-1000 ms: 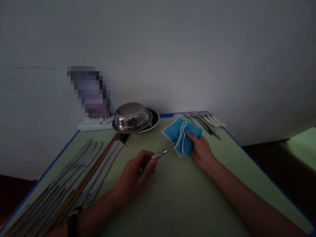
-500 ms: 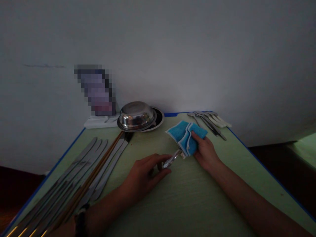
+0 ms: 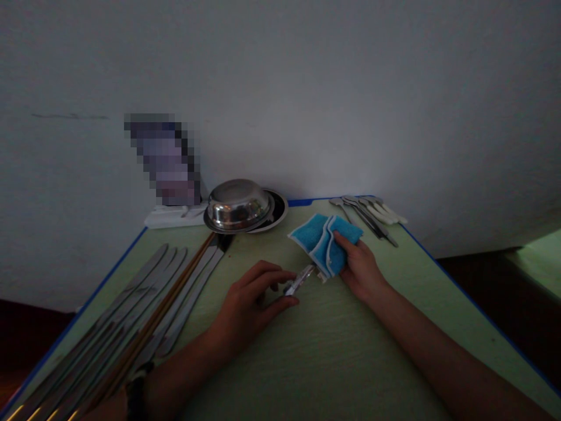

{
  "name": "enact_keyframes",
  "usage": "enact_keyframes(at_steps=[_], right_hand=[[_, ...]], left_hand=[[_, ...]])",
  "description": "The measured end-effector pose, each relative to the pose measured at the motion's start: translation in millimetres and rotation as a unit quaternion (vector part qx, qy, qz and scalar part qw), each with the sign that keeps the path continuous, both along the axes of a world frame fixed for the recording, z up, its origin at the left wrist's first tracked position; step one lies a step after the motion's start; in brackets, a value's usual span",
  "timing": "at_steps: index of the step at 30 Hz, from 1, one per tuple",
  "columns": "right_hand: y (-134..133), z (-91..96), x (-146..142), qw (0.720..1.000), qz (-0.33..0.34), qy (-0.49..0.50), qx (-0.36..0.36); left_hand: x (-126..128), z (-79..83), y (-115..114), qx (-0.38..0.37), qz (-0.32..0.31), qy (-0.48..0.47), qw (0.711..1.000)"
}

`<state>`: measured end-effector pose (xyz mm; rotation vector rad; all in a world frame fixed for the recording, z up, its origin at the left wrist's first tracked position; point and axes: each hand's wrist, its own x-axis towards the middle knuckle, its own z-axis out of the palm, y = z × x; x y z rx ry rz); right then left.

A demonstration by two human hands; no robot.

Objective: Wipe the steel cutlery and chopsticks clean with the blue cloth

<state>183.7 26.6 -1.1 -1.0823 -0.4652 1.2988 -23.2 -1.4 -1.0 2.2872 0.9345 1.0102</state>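
Observation:
My left hand (image 3: 245, 310) pinches the near end of a short, shiny, clear-looking utensil handle (image 3: 300, 280) between thumb and fingers. The far end of the handle runs up to a blue cloth (image 3: 316, 238) with white edging, and whatever lies inside the folds is hidden. My right hand (image 3: 363, 270) grips the folded cloth from the right, thumb on top. Both hands are above the middle of the light green table (image 3: 333, 356).
Several table knives (image 3: 127, 301) lie along the left, with wooden chopsticks (image 3: 173, 292) beside them. At the back stands an upturned steel bowl (image 3: 239, 204) on a plate. Several spoons (image 3: 366, 217) lie back right. A pixelated upright object (image 3: 169, 161) leans near the wall.
The whole view has shifted slightly, so everything sits a little further left. Both hands keep their holds on the handle and the cloth, with little movement between them.

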Motion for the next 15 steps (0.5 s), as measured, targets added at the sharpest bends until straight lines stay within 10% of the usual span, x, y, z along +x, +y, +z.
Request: enact_keyframes(at_steps=[15], right_hand=[[-1.9, -2.9, -1.9, 0.997, 0.073, 0.016, -0.013]], left_hand=[[-2.3, 4.2, -0.3, 0.021, 0.081, 0.010, 0.996]])
